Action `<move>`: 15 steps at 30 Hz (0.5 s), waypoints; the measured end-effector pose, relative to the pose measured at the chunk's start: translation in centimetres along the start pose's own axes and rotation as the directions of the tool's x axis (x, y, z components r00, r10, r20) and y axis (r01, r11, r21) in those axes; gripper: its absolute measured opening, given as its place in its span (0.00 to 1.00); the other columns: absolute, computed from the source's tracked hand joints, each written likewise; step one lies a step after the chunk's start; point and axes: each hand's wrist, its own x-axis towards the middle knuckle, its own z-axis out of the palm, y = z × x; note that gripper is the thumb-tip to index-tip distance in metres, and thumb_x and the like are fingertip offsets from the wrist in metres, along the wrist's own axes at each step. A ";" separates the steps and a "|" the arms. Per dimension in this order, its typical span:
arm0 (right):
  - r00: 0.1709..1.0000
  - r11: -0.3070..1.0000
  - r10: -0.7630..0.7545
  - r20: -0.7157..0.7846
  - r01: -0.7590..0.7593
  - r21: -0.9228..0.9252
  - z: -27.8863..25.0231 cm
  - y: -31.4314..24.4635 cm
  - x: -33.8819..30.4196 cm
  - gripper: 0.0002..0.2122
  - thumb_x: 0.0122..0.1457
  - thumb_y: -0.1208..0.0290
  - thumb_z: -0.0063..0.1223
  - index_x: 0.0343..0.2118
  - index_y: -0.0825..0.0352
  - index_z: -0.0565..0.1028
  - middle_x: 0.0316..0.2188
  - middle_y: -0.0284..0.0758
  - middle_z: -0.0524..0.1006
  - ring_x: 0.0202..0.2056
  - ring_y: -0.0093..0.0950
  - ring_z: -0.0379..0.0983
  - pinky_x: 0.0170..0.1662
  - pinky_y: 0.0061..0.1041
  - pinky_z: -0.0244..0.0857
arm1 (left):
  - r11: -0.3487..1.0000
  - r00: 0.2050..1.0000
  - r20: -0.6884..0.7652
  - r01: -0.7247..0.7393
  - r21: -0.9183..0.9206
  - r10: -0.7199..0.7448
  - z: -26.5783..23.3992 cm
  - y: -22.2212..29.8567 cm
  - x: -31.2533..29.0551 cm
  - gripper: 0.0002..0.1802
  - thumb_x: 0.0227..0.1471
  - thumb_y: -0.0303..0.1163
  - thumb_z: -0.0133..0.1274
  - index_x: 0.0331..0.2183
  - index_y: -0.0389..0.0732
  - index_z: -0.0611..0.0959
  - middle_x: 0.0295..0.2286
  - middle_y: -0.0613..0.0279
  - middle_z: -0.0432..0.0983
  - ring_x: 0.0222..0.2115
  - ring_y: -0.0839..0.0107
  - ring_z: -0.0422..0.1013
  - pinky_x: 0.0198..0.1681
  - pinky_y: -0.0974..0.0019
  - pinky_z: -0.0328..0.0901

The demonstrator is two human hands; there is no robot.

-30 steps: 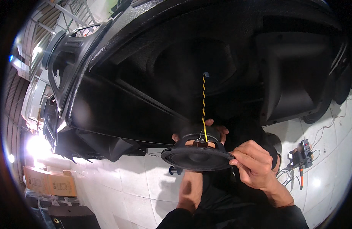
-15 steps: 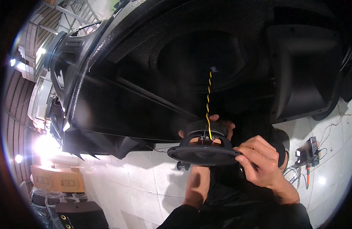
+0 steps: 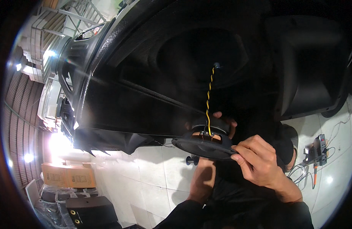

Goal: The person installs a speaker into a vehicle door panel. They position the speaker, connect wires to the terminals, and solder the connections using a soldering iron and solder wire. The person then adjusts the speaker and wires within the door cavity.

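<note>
A round black loudspeaker driver (image 3: 204,149) hangs level in front of me, its magnet end facing the large black cabinet (image 3: 122,110). From behind, my left hand (image 3: 232,125) wraps its fingers round the magnet; the palm is hidden under the driver. My right hand (image 3: 258,160) pinches the right edge of the driver's rim between thumb and fingers. A twisted yellow and black wire (image 3: 208,99) runs from the dark round recess (image 3: 200,53) of the cabinet down to the terminals on the driver's frame.
A black horn-shaped piece (image 3: 313,72) juts out at the upper right. On the pale tiled floor (image 3: 153,175) lie a power strip (image 3: 317,150) with cables and an orange-handled tool (image 3: 315,177). Cardboard boxes (image 3: 69,175) and a black box (image 3: 92,212) stand lower left.
The driver has tilted a little, its right side lower, and sits slightly higher in view. Both hands keep their hold. The whole view has shifted slightly.
</note>
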 end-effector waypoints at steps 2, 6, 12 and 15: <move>1.000 1.000 -0.001 -0.025 0.001 -0.010 -0.3 0.0 0.2 0.08 0.51 0.79 0.66 0.35 0.75 0.81 0.30 0.42 0.79 0.29 0.35 0.75 0.30 0.26 0.69 | 0.999 0.998 -0.035 -0.043 -0.002 0.043 0.3 -0.3 -0.1 0.50 0.55 0.69 0.49 0.60 0.33 0.68 0.53 0.18 0.60 0.54 0.35 0.66 0.51 0.45 0.73; 0.991 0.999 -0.051 -0.125 0.048 -0.023 -0.5 -0.2 2.0 0.10 0.49 0.82 0.66 0.36 0.73 0.82 0.30 0.42 0.79 0.30 0.34 0.76 0.29 0.26 0.69 | 0.998 0.995 -0.086 -0.044 0.052 0.049 0.9 -0.3 -0.8 0.50 0.55 0.69 0.49 0.60 0.33 0.68 0.53 0.18 0.60 0.54 0.36 0.66 0.51 0.45 0.73; 0.994 0.995 0.060 -0.094 -0.053 0.080 0.2 -0.3 4.7 0.08 0.51 0.84 0.62 0.36 0.74 0.81 0.26 0.42 0.80 0.25 0.33 0.76 0.29 0.25 0.68 | 0.994 0.989 -0.139 -0.039 0.099 0.053 1.8 -0.7 -2.2 0.50 0.55 0.69 0.49 0.60 0.33 0.68 0.53 0.18 0.60 0.53 0.37 0.67 0.51 0.46 0.73; 0.929 0.875 0.360 0.091 -0.370 0.313 0.6 -0.3 5.4 0.08 0.58 0.76 0.60 0.37 0.75 0.83 0.30 0.47 0.83 0.27 0.31 0.81 0.29 0.23 0.70 | 0.994 0.988 -0.149 -0.031 0.109 0.048 2.0 -0.8 -2.5 0.50 0.55 0.69 0.49 0.61 0.33 0.68 0.53 0.18 0.60 0.53 0.37 0.67 0.51 0.46 0.73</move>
